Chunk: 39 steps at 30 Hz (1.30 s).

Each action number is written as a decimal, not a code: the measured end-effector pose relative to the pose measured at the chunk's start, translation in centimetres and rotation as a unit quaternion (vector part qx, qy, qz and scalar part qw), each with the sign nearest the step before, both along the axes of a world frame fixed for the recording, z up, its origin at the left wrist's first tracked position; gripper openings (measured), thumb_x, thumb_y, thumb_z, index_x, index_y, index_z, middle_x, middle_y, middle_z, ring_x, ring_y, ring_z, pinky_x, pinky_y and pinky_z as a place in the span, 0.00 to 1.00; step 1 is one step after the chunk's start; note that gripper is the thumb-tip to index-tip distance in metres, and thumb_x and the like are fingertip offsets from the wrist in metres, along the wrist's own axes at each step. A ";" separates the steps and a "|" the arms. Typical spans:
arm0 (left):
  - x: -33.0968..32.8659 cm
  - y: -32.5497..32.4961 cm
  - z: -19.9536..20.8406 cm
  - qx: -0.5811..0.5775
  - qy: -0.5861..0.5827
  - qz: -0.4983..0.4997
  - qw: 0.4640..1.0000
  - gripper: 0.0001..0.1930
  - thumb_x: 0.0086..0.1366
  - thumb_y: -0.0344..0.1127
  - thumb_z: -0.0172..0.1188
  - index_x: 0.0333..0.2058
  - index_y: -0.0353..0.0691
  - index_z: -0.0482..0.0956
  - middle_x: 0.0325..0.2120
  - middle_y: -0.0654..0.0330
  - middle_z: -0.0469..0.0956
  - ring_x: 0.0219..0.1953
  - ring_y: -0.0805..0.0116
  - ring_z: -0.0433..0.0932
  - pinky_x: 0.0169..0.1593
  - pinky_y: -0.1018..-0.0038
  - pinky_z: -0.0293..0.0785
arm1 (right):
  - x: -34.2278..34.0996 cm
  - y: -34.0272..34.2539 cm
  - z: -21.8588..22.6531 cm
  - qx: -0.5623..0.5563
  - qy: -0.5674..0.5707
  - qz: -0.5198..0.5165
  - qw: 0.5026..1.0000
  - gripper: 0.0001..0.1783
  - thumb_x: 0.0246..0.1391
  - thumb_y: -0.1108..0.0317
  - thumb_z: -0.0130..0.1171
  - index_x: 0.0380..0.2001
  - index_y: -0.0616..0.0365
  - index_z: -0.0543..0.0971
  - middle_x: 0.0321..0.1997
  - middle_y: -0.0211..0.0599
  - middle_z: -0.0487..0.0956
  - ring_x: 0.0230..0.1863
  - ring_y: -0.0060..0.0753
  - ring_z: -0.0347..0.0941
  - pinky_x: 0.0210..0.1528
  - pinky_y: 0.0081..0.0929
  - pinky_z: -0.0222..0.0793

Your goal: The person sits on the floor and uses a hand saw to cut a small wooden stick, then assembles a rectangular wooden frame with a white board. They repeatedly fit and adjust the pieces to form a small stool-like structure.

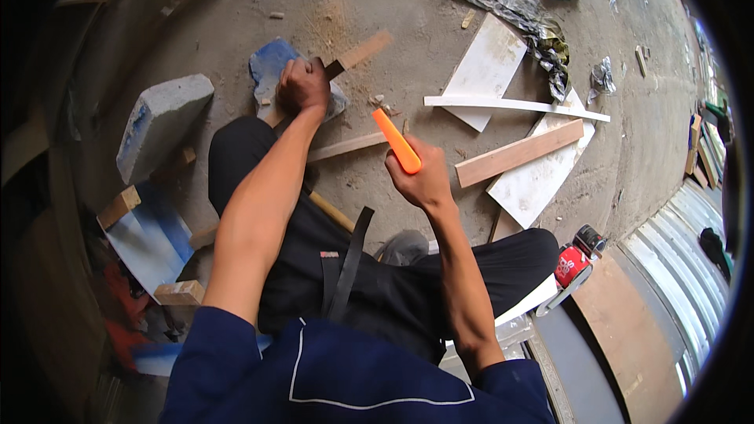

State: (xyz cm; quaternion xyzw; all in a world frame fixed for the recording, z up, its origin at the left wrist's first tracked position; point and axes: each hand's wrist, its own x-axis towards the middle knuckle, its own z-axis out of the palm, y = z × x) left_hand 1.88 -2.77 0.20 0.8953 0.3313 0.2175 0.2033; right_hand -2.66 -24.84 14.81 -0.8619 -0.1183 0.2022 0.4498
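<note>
My left hand grips a narrow wooden strip and presses it down on a blue-stained concrete block in front of my left knee. My right hand is raised over the floor, shut around a tool with an orange handle that sticks up and to the left; the tool's working end is hidden in my fist. I sit on the concrete floor in dark trousers with a black strap across my lap.
A second grey block lies to the left. Wooden battens and white panels are scattered ahead on the right, with crumpled plastic beyond. A red power tool rests by my right knee. Corrugated sheet lines the right.
</note>
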 end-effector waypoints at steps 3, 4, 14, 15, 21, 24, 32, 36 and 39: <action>0.0 0.3 -0.4 0.007 -0.015 0.004 1.000 0.15 0.55 0.37 0.55 0.14 0.41 0.65 0.19 0.55 0.70 0.25 0.49 0.71 0.27 0.54 0.62 | -1.8 0.4 1.6 0.022 -0.009 -0.015 1.000 0.07 0.45 0.70 0.60 0.26 0.62 0.76 0.19 0.46 0.74 0.21 0.49 0.73 0.27 0.33 0.69; -0.2 0.6 -0.6 0.010 -0.015 0.008 1.000 0.15 0.55 0.37 0.56 0.14 0.40 0.65 0.19 0.55 0.70 0.25 0.48 0.71 0.27 0.53 0.62 | -2.8 0.4 2.5 0.027 -0.013 -0.020 0.999 0.07 0.45 0.70 0.59 0.27 0.62 0.76 0.19 0.46 0.74 0.21 0.49 0.74 0.27 0.32 0.69; -1.1 -0.7 -0.5 -0.002 -0.024 0.007 1.000 0.15 0.54 0.37 0.58 0.13 0.41 0.65 0.19 0.55 0.71 0.26 0.49 0.73 0.28 0.54 0.65 | -0.3 0.0 3.1 -0.044 0.002 0.015 0.999 0.08 0.45 0.68 0.60 0.24 0.61 0.74 0.20 0.49 0.75 0.23 0.55 0.74 0.27 0.39 0.69; -0.6 0.0 -0.7 0.003 -0.026 0.008 1.000 0.15 0.54 0.37 0.58 0.13 0.41 0.65 0.19 0.54 0.71 0.26 0.49 0.73 0.28 0.54 0.65 | -1.1 -0.2 2.9 -0.043 -0.018 0.022 0.999 0.07 0.45 0.69 0.60 0.24 0.61 0.74 0.20 0.48 0.75 0.23 0.54 0.74 0.27 0.39 0.69; -0.2 0.4 -1.1 0.008 -0.033 0.015 0.999 0.12 0.53 0.36 0.58 0.14 0.43 0.68 0.19 0.58 0.73 0.27 0.52 0.75 0.29 0.56 0.68 | -2.7 -1.1 5.4 -0.045 -0.001 0.020 0.999 0.07 0.44 0.69 0.60 0.23 0.61 0.75 0.18 0.47 0.75 0.22 0.52 0.75 0.28 0.37 0.70; 0.1 0.2 -0.8 0.013 -0.025 0.017 0.999 0.12 0.53 0.37 0.58 0.15 0.43 0.69 0.20 0.59 0.73 0.28 0.52 0.75 0.30 0.56 0.68 | 0.4 1.5 5.4 -0.075 -0.008 0.027 0.997 0.09 0.45 0.68 0.60 0.22 0.63 0.75 0.18 0.49 0.74 0.22 0.54 0.74 0.27 0.39 0.69; -1.1 -0.5 -0.7 0.019 -0.005 0.003 1.000 0.11 0.52 0.38 0.59 0.15 0.45 0.71 0.21 0.62 0.74 0.29 0.57 0.76 0.32 0.59 0.68 | -3.0 -1.1 8.4 -0.077 0.049 -0.011 0.996 0.08 0.46 0.69 0.58 0.24 0.64 0.75 0.20 0.53 0.74 0.22 0.56 0.71 0.27 0.38 0.67; -0.8 -0.5 -0.8 0.028 -0.049 -0.012 0.998 0.12 0.51 0.37 0.59 0.14 0.43 0.69 0.20 0.60 0.73 0.28 0.55 0.75 0.31 0.57 0.68 | -3.4 -1.4 7.8 -0.056 0.054 -0.016 0.997 0.08 0.46 0.69 0.58 0.24 0.64 0.75 0.20 0.52 0.74 0.22 0.54 0.72 0.26 0.37 0.67; -0.8 -0.7 -0.7 0.015 -0.059 -0.009 0.998 0.13 0.51 0.37 0.60 0.14 0.43 0.68 0.19 0.59 0.72 0.27 0.54 0.75 0.30 0.56 0.68 | -1.8 0.8 5.9 -0.066 0.014 0.008 0.998 0.08 0.46 0.68 0.59 0.23 0.64 0.75 0.20 0.51 0.75 0.21 0.53 0.73 0.26 0.37 0.67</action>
